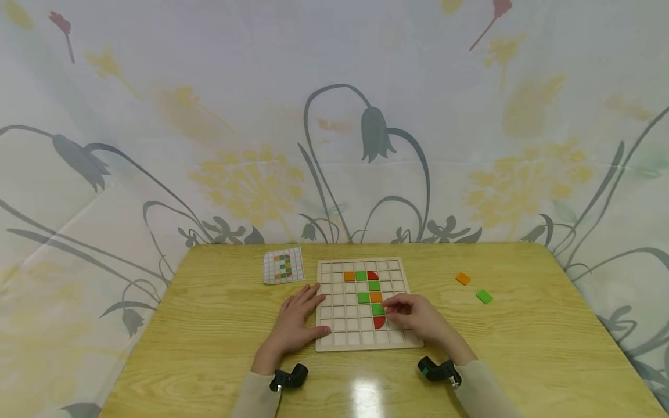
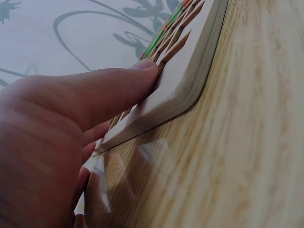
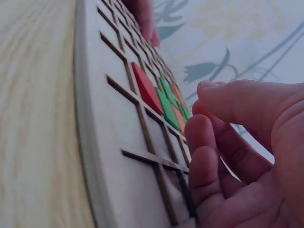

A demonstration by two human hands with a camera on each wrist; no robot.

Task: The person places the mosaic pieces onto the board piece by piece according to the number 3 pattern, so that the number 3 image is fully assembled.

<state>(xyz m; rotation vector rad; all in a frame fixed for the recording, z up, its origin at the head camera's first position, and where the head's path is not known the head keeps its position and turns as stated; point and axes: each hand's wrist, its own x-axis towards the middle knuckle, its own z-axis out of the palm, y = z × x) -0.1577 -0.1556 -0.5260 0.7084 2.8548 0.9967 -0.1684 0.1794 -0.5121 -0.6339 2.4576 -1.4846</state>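
Note:
A wooden grid board (image 1: 366,347) lies on the table, with square cells. Several orange, green and red tiles sit in its cells, among them a red rounded tile (image 1: 379,323) and a green tile (image 1: 378,309). My left hand (image 1: 295,322) rests along the board's left edge, its thumb on the rim in the left wrist view. Over the board's right part, my right hand (image 1: 418,319) has loosely bent fingers close to the green and orange tiles. In the right wrist view, no tile shows between the right thumb and fingers.
A paper card (image 1: 269,271) with a printed grid of coloured shapes lies behind the left hand. To the board's right are a loose orange tile (image 1: 463,278) and a loose green tile (image 1: 484,296). A flower-patterned cloth (image 1: 240,116) hangs behind the table.

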